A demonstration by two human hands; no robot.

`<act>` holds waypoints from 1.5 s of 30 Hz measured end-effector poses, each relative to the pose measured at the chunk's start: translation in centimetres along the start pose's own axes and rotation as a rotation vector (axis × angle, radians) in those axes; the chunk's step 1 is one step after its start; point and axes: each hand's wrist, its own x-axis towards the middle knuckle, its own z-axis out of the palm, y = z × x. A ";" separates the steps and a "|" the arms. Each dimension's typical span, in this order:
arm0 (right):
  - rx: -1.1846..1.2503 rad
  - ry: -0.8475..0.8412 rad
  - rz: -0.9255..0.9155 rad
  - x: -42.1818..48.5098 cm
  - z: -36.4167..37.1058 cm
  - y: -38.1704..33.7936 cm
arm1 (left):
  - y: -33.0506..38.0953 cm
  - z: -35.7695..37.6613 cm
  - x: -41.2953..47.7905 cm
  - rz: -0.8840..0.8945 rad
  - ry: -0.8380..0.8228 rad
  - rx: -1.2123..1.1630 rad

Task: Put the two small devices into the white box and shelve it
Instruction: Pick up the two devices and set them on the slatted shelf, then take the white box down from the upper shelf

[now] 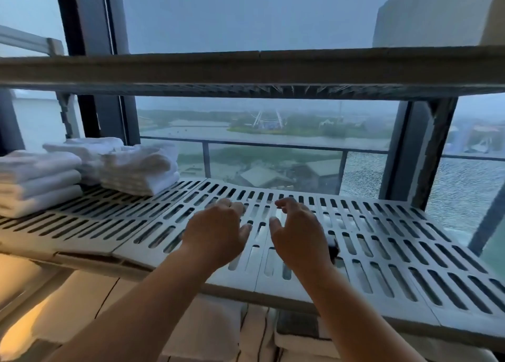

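Observation:
My left hand [218, 231] and my right hand [296, 234] hover side by side over the middle of a white slatted shelf [396, 252], palms down. The fingers of both are apart and hold nothing. A small dark object [332, 248] shows at the outer edge of my right hand, mostly hidden by it; I cannot tell what it is. A large pale box [431, 17] stands on the upper shelf [246, 66] at the top right, cut off by the frame edge. No other small device is in view.
Stacks of folded white towels [90, 167] fill the left end of the slatted shelf. Behind the shelves is a tall window with dark frames [90, 33]. More folded linen [257, 334] lies on the level below.

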 end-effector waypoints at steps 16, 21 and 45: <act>-0.080 0.107 0.223 -6.7 -7.0 -2.2 | 4.2 -3.5 -3.6 0.207 0.038 -0.182; -0.073 0.144 0.248 -7.1 -10.5 -0.3 | 8.0 -4.9 -3.4 0.226 0.072 -0.204; 0.052 0.376 0.158 -4.1 -26.5 5.3 | 24.9 -10.6 -0.8 0.258 0.315 -0.376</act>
